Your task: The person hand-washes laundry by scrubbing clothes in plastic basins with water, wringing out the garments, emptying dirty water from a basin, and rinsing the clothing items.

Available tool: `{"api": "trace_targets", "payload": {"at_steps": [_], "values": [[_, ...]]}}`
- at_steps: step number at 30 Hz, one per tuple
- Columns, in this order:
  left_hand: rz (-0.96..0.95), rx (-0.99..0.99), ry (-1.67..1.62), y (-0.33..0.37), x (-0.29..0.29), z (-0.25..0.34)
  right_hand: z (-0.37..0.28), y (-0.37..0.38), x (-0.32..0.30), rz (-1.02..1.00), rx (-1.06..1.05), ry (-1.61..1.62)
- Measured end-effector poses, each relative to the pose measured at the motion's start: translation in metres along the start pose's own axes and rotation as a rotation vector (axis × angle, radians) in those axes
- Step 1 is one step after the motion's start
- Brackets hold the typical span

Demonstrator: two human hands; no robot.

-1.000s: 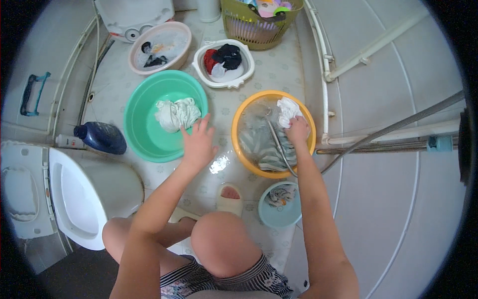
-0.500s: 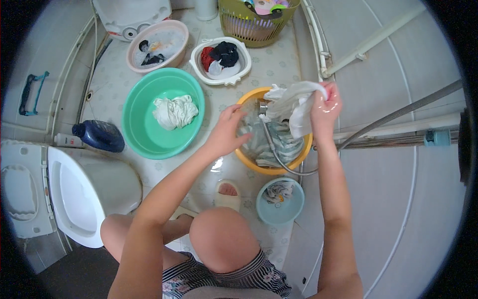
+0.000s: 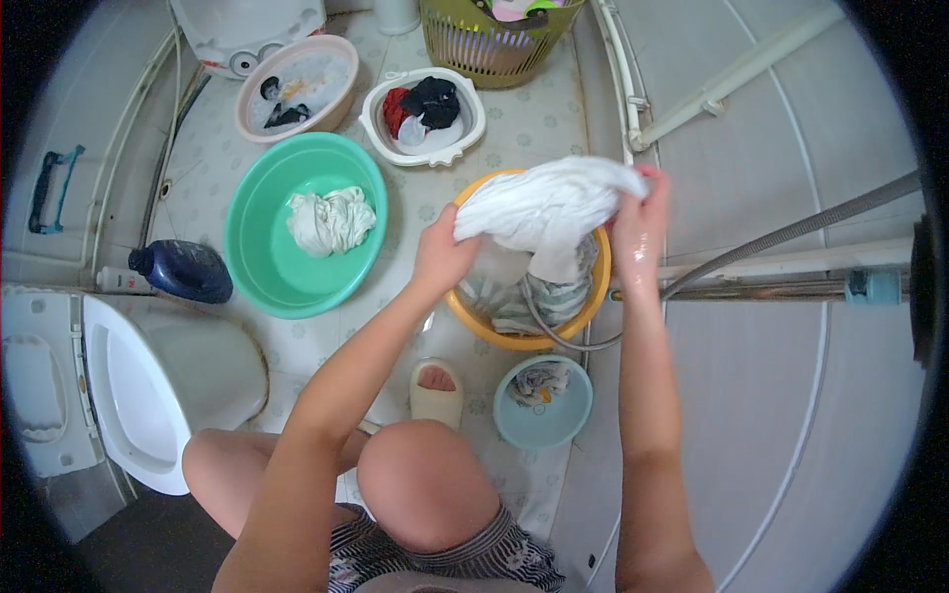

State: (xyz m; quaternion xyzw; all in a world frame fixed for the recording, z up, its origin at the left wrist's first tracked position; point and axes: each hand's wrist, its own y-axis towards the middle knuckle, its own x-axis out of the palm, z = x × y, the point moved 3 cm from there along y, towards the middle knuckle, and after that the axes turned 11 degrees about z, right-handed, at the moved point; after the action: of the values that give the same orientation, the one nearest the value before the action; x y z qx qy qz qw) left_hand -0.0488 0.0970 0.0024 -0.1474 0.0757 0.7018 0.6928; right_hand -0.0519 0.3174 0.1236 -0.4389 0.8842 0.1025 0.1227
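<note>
A wet white garment (image 3: 549,206) is stretched between my two hands above an orange basin (image 3: 484,331). My left hand (image 3: 443,247) is closed on its left end, and my right hand (image 3: 643,222) grips the other end. Part of the cloth hangs down toward the water. In the basin lies a grey-green striped cloth (image 3: 544,301) in water. A metal shower hose (image 3: 549,326) curves over the basin's rim; its head is hidden behind the white garment.
Left of the basin stands a green basin (image 3: 252,252) with a white cloth (image 3: 331,221). Behind are a white basin (image 3: 465,138) with dark and red clothes, a pink basin (image 3: 341,99) of suds and an olive basket (image 3: 494,59). A small blue basin (image 3: 534,430), detergent bottle (image 3: 188,271) and toilet (image 3: 138,385) are near.
My left hand, empty and spread before, has taken hold of the white garment. The garment has been lifted and spread out sideways between both hands, covering the shower head.
</note>
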Motion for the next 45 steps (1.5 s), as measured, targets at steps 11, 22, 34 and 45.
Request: {"api": "trace_targets", "payload": {"at_steps": [11,22,34,45], "values": [[-0.268,0.070,0.976,0.030,0.077,-0.093,0.216,-0.059,0.115,-0.504,-0.752,-0.821],[-0.165,0.151,0.737,0.056,0.108,-0.109,0.245,-0.035,0.123,-0.442,-0.827,-0.942],[-0.093,0.425,-0.239,-0.028,0.087,0.092,0.198,-0.013,0.046,-0.815,0.876,1.329],[0.160,0.709,0.140,-0.044,0.072,0.033,0.184,-0.051,0.040,-0.360,0.544,0.882]]}}
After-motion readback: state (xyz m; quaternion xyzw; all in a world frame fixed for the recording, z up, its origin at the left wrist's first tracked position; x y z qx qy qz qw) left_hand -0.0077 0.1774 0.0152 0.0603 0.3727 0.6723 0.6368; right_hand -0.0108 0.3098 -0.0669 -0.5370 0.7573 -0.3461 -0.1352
